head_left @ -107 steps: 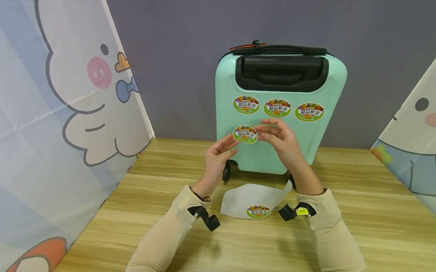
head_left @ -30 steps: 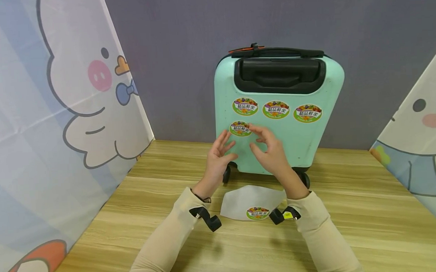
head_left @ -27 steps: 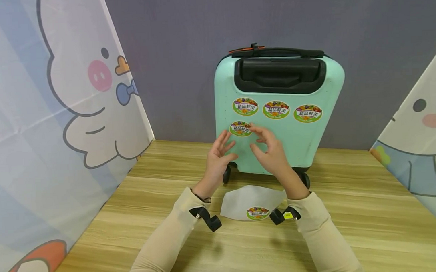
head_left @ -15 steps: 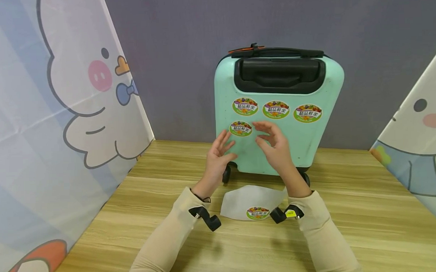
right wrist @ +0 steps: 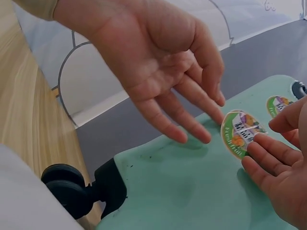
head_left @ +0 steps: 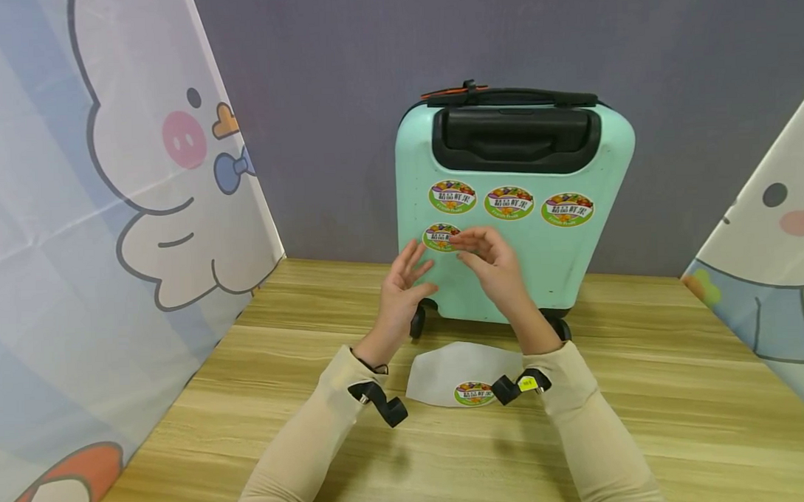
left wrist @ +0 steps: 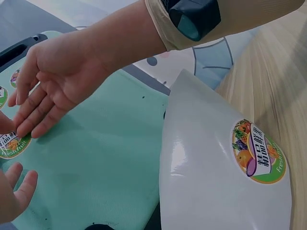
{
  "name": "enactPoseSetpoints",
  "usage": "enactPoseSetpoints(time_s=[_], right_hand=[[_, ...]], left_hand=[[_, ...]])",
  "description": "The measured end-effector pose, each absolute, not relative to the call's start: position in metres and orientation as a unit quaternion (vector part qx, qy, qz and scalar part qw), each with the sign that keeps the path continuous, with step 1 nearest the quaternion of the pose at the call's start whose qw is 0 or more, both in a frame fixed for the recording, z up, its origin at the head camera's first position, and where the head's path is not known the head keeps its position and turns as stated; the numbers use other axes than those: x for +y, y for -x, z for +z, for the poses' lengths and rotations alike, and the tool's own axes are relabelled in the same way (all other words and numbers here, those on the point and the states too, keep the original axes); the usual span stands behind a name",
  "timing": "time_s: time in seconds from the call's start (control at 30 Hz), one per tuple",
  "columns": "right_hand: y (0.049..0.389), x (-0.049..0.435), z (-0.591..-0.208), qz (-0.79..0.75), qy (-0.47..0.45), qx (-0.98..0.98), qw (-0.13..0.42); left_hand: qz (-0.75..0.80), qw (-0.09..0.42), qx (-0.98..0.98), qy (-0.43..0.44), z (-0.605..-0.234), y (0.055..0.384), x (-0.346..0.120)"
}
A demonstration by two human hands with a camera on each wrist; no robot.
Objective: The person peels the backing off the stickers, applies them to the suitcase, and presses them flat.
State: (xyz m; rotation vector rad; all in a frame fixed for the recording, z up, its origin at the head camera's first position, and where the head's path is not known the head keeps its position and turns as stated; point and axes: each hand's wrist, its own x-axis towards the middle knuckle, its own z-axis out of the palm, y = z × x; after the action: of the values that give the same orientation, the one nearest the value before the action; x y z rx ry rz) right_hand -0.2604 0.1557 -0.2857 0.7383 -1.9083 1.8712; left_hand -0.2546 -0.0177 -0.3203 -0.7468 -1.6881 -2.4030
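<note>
Right hand (head_left: 498, 266) has shifted left since half a second ago: fingers were just off the lower Fresh Fruit sticker (head_left: 438, 238), now they lie over its right edge. Right fingers loosely extended, close together, thumb apart, clamped on nothing. Left hand (head_left: 399, 284): fingers spread, holding nothing, index tip at the sticker's left edge; touching or just beside, cannot tell. Lower sticker sits on the mint-green suitcase (head_left: 548, 257), left side of the shell, below the top row. Step looks like pressing it flat. To do it well: pads flat, smooth from the middle outward, finish along the whole rim, light left-hand steadying so it doesn't skew or trap bubbles. Counts: stickers, five in view: lower one, plus upper-left sticker (head_left: 452, 197), upper-middle sticker (head_left: 510, 203), upper-right sticker (head_left: 568, 210) in a row, plus spare sticker (head_left: 473, 394) on the backing sheet. Backing sheet (head_left: 436, 372), one, on the tabletop (head_left: 679, 389) in front of the suitcase. Suitcase, one, upright; two wheels showing, left wheel (head_left: 418, 320) and right wheel (head_left: 560, 328), the latter partly behind the right forearm. Hands, two.
</note>
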Motion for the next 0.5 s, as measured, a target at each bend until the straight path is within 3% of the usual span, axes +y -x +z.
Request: enactPoseSetpoints(time_s=[0.5], right_hand=[[0.2655,0.1501,-0.2821,0.642,-0.255,-0.704,0.162]], left_hand=[[-0.793,0.050,-0.553,0.249,-0.3198,0.2531,-0.0201]])
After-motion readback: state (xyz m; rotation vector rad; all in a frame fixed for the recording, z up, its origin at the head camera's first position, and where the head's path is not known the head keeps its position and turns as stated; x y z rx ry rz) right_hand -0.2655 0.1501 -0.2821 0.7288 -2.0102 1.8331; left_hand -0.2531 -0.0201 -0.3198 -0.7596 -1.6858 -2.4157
